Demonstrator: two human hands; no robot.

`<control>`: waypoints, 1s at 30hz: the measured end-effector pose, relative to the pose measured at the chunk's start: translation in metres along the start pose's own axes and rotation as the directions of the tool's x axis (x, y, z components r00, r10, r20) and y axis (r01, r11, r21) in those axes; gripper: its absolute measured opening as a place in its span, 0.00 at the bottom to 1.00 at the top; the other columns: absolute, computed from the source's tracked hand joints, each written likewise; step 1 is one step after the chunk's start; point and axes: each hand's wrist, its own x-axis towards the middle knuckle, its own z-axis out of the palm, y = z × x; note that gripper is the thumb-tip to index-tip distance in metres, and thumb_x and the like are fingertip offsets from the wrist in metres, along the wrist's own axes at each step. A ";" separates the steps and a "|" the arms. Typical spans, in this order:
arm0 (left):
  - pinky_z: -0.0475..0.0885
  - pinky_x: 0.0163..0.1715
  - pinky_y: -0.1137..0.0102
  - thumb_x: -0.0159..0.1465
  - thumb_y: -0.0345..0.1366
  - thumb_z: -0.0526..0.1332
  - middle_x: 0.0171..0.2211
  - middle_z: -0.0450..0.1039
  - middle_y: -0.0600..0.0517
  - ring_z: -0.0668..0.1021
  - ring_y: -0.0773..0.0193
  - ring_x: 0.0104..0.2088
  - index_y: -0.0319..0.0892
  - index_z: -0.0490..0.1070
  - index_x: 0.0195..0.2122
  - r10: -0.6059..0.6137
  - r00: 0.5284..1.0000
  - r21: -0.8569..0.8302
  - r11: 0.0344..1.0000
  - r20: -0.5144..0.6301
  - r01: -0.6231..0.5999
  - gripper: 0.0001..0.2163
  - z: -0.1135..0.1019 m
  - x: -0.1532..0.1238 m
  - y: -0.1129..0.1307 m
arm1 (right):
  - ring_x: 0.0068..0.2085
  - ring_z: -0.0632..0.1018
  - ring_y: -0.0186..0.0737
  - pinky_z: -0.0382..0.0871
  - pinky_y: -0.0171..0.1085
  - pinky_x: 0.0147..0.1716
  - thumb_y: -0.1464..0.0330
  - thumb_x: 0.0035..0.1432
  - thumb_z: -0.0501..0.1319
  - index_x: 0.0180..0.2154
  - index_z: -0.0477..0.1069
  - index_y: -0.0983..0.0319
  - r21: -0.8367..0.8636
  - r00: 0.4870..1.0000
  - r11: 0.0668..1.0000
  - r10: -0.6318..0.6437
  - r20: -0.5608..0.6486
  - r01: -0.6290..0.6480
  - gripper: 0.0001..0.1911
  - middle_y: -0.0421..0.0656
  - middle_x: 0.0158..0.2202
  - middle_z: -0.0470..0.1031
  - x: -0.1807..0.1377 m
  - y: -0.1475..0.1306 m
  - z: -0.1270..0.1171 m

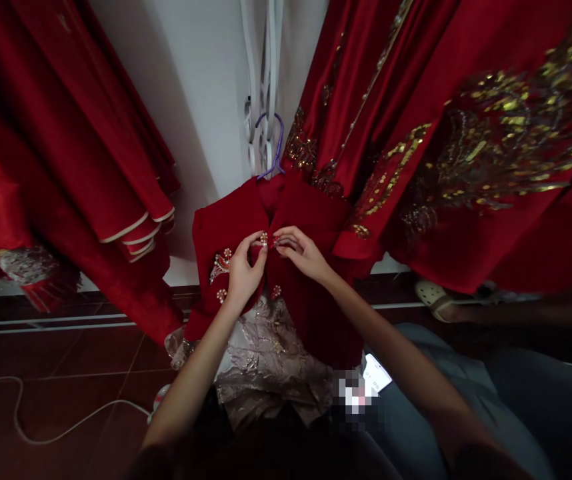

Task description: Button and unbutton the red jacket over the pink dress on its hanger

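A red jacket hangs on a purple hanger, over a shiny pale patterned garment. Beaded ornaments decorate its front, among them a pearl-and-red brooch-like piece. My left hand is closed in a pinch on one front edge, beside a small beaded clasp. Across from it, my right hand pinches the opposite front edge near red beads. Both hands meet close together at chest height of the jacket. Fingertips partly hide the clasp, so I cannot tell whether its halves are joined.
Red garments hang at left; a red gown with gold sequins hangs at right. White metal bars carry the hanger. A lit phone lies by my right forearm. Another person's foot in a pale clog and a white cable show low down.
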 end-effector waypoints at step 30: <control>0.76 0.39 0.67 0.56 0.36 0.64 0.37 0.77 0.48 0.79 0.64 0.36 0.41 0.73 0.35 -0.075 0.985 -0.129 0.987 0.157 0.096 0.08 -0.011 0.016 0.002 | 0.42 0.78 0.41 0.77 0.43 0.41 0.62 0.56 0.61 0.42 0.75 0.55 -0.286 0.975 0.952 -0.159 -0.156 0.110 0.12 0.41 0.42 0.78 -0.009 -0.019 0.003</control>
